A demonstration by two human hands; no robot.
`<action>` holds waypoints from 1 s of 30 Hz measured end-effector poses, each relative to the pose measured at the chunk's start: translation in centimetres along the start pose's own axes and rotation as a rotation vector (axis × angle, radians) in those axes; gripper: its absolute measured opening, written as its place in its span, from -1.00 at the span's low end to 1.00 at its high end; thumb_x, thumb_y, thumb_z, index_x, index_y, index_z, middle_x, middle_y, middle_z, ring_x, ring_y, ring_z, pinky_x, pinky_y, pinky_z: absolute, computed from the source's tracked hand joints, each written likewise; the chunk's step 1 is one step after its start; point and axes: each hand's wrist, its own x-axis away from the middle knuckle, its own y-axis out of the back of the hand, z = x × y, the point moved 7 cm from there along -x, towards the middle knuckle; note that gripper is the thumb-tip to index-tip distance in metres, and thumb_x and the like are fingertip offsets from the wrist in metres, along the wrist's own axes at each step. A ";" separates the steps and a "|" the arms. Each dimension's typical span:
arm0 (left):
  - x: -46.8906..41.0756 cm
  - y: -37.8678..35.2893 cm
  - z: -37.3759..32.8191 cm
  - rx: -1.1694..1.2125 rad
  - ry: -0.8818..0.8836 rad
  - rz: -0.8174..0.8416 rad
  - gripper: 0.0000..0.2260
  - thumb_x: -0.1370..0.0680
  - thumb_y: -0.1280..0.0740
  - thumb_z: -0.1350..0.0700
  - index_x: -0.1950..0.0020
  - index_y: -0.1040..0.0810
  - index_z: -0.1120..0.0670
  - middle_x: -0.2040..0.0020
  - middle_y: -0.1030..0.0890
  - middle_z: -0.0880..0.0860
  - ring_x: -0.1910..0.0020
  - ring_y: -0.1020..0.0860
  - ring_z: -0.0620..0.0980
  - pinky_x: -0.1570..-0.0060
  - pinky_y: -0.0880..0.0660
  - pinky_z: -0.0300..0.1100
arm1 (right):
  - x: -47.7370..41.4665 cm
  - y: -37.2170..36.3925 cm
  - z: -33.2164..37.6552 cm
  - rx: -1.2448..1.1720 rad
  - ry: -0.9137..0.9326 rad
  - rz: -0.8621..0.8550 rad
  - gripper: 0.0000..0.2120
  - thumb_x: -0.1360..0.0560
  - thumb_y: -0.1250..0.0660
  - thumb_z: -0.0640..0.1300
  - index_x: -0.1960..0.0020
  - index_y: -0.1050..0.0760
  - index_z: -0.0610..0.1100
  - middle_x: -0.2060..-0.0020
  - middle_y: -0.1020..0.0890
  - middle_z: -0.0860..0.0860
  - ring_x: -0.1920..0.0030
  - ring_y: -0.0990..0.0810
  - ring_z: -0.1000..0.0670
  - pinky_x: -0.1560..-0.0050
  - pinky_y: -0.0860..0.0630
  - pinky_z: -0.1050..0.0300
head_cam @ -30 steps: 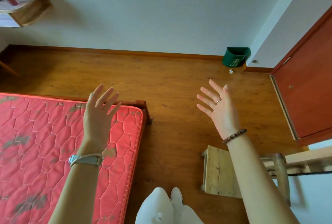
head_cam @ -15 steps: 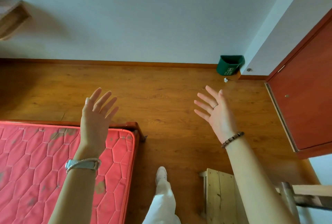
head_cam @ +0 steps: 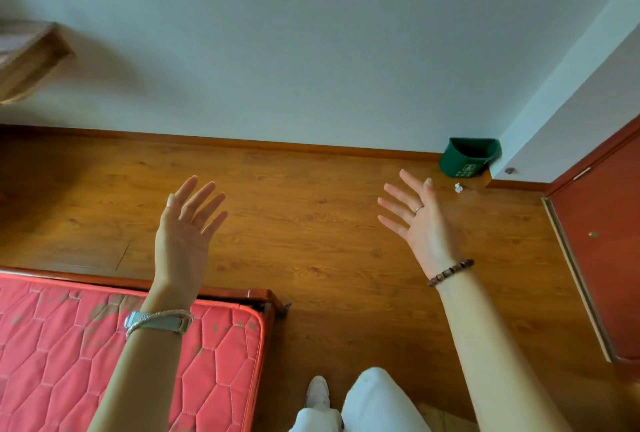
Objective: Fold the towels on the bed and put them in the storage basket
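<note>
Mattress point(head_cam: 214, 379): cut off left and near; my left forearm point(head_cam: 145, 372) covers part.
Green bin point(head_cam: 464, 161) label: too small to read.
Door point(head_cam: 609, 258): cut off right.

The bed point(head_cam: 214, 362) stands at the lower left, a red quilted mattress with greyish smudges on a dark wooden frame point(head_cam: 258, 294). Beside it runs a wood-plank floor point(head_cam: 311, 224). A green bin point(head_cam: 464, 161) sits on the floor in the far corner against the wall, a small white scrap point(head_cam: 458, 187) just beside it. A white shoe point(head_cam: 318, 392) is planted on the floor near the bed's corner. A wooden shelf point(head_cam: 27, 57) juts from the wall at upper left.
</note>
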 end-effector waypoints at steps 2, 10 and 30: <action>-1.7 -0.6 0.3 0.003 0.004 -0.016 -0.22 -0.35 -0.41 -0.36 -0.46 -0.41 0.01 -0.36 -0.57 0.05 -0.34 -0.55 0.05 -0.34 -0.48 0.02 | -2.2 0.2 0.7 -0.007 -0.002 0.017 -0.36 -0.47 -0.09 0.28 -0.44 -0.37 -0.03 -0.29 -0.56 -0.07 -0.23 -0.59 -0.08 -0.21 -0.54 -0.13; -8.9 -4.2 2.7 -0.005 -0.019 -0.096 -0.43 -0.53 -0.26 -0.27 -0.45 -0.42 0.01 -0.38 -0.55 0.08 -0.36 -0.52 0.10 -0.30 -0.51 0.00 | -13.1 0.9 2.1 -0.005 -0.043 0.081 -0.43 -0.54 -0.07 0.24 -0.42 -0.39 -0.03 -0.27 -0.57 -0.07 -0.22 -0.60 -0.09 -0.19 -0.55 -0.12; -19.3 -6.2 5.8 0.125 -0.085 -0.510 -0.54 -0.65 -0.13 -0.14 -0.47 -0.38 0.06 -0.39 -0.52 0.13 -0.39 -0.48 0.15 -0.36 -0.46 0.07 | -35.2 -9.6 3.1 0.214 -0.188 0.490 -0.51 -0.63 -0.01 0.17 -0.43 -0.38 -0.04 -0.28 -0.56 -0.06 -0.21 -0.61 -0.06 -0.19 -0.55 -0.12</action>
